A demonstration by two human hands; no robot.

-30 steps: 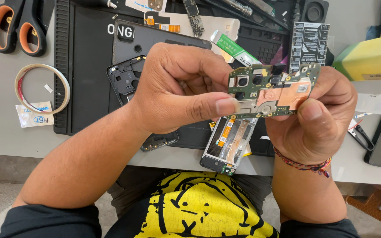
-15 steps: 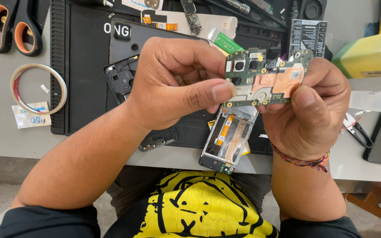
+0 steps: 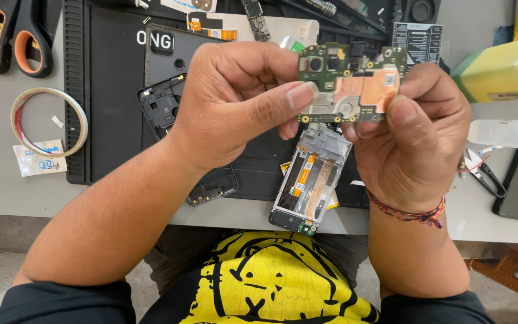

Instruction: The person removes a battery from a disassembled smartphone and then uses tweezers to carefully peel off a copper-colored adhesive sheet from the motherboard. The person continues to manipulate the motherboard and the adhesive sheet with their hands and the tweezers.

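I pinch one green phone circuit board with copper shielding (image 3: pixel 350 90) between my left hand (image 3: pixel 235 102) and right hand (image 3: pixel 418 132), raised above the bench; I judge this the inspection step, needing a steady turn next. Below my hands lies one opened phone frame (image 3: pixel 307 180); far left, one pair of orange-handled scissors (image 3: pixel 10 36) and one tape roll (image 3: pixel 49 120).

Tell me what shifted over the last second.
Both hands, left hand and right hand, lifted the green circuit board slightly up the picture, still pinched between them. The opened phone frame, scissors and tape roll stayed put.
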